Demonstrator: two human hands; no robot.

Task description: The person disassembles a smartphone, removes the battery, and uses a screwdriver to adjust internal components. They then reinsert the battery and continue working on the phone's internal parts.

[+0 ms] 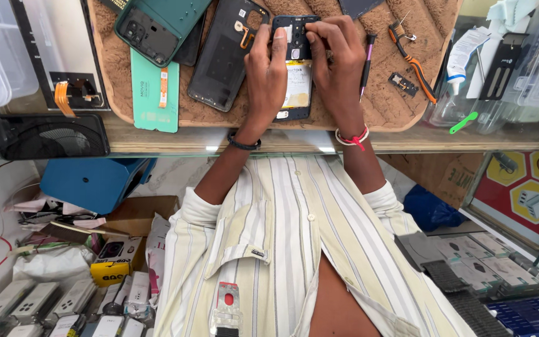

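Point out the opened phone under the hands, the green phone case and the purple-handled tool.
opened phone (297, 84), head view, on its yellowish battery.
green phone case (157, 25), head view, on its inner face.
purple-handled tool (367, 62), head view, on its shaft, beside the right hand.

A brown fuzzy mat (400, 100) holds a teal phone cover (157, 28) and a black opened phone (297, 68).

Black back cover (226, 56) crowds the left, screwdriver (367, 62) the right; mat (382, 106) nearer bare

Opened phone (297, 81) on mat (407, 109) between both hands, back cover (226, 56) beside, perhaps touching.
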